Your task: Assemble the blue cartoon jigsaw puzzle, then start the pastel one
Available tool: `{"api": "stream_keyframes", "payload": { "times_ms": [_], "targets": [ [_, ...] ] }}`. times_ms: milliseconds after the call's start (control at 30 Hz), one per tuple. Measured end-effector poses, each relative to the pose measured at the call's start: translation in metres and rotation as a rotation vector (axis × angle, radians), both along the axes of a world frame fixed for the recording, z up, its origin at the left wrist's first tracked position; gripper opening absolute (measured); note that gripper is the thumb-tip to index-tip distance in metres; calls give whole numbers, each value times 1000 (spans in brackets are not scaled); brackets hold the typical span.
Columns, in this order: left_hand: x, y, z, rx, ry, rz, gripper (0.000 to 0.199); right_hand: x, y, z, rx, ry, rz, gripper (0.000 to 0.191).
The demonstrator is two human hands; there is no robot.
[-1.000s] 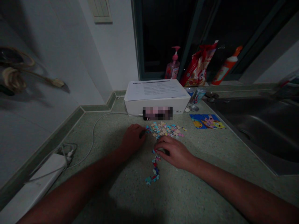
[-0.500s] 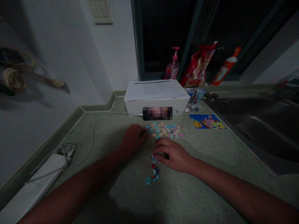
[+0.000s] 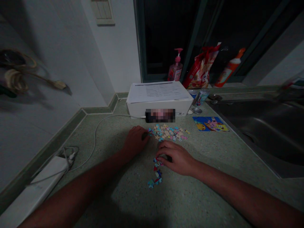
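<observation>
Right hand (image 3: 177,158) curls narrowly over a trail of small multicoloured jigsaw pieces (image 3: 157,173) on the speckled green counter (image 3: 194,196), any grip unclear; left hand (image 3: 136,139) rests curled beside a loose heap of jigsaw pieces (image 3: 166,132); a careless sweep could scatter them

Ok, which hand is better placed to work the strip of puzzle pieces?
Probably right: the right hand's fingers sit at the top of the strip of puzzle pieces. The left hand lies farther off, beside the larger pile of pieces.

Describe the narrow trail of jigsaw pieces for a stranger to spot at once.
On the green countertop, in front of the white box, lies a wide heap of jigsaw pieces. Nearer the person, a narrow trail of pieces runs from under the right hand, unlike the heap.
</observation>
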State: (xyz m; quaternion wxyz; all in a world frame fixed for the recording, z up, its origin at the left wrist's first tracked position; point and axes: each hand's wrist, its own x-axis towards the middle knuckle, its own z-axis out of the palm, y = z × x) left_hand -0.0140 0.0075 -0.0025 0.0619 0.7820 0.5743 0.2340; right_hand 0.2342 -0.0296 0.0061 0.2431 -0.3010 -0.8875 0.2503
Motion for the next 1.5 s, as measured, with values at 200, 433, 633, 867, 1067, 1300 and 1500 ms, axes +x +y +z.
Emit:
{"api": "stream_keyframes", "payload": {
  "times_ms": [200, 433, 633, 867, 1067, 1300, 1500],
  "targets": [
    [3, -3, 3, 10, 103, -12, 11, -1, 0, 0, -4, 20, -4, 15],
    [5, -6, 3, 30, 175, -27, 15, 0, 2, -5, -23, 24, 7, 16],
    [4, -5, 3, -5, 89, -26, 13, 0, 3, -7, -22, 30, -4, 15],
    [2, 0, 6, -48, -3, -5, 9, 0, 3, -6, -7, 13, -4, 15],
    [2, 0, 4, -63, -64, 1, 10, 0, 3, -6, 12, 36, -13, 14],
    [11, -13, 4, -107, -247, -84, 16, 2, 8, -10, 43, 46, -170, 18],
    [19, -21, 4, -306, -530, -118, 12, 3, 12, -12, 82, 42, -260, 26]
  ]
}}
